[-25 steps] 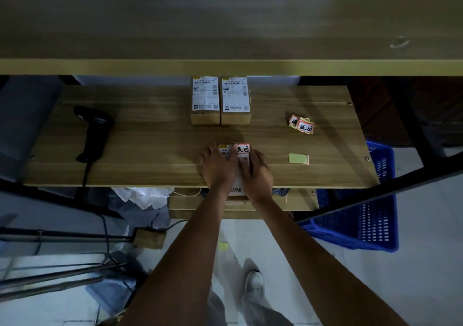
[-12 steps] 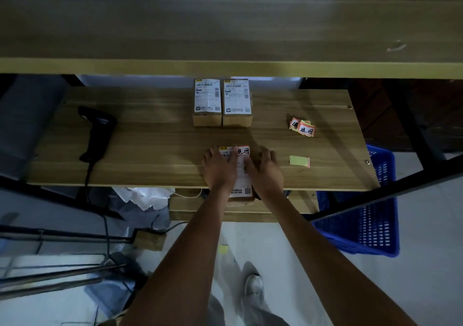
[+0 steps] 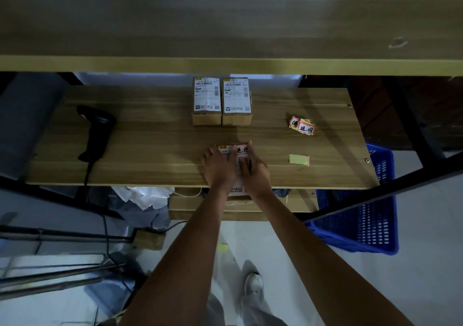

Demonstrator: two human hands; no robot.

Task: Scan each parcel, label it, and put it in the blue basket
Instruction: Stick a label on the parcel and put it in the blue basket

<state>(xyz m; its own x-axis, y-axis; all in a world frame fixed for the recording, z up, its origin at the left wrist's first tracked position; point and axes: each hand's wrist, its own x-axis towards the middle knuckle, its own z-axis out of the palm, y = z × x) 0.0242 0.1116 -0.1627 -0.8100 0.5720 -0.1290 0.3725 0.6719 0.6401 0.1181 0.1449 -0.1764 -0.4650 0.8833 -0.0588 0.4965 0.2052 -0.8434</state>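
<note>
A small cardboard parcel [image 3: 223, 148] lies at the table's front edge, slightly overhanging it, with a white shipping label and a red-bordered sticker [image 3: 241, 148] on its top. My left hand [image 3: 217, 168] rests flat on the parcel's left side. Fingers of my right hand [image 3: 253, 171] press straight on the sticker and the parcel's right half. Two more parcels [image 3: 221, 100] stand side by side at the back of the table. A black handheld scanner [image 3: 96, 130] lies at the left. The blue basket [image 3: 363, 228] sits on the floor below the table's right end.
A small pile of red-bordered stickers [image 3: 302, 125] lies at the right of the wooden table [image 3: 155, 150], with a yellow-green backing slip [image 3: 298, 159] nearer me. A shelf board [image 3: 225, 64] overhangs the back. The scanner's cable hangs off the front left edge.
My right hand has slid left from the parcel's right side, back over the sticker. My left hand and the parcel have stayed in place.
</note>
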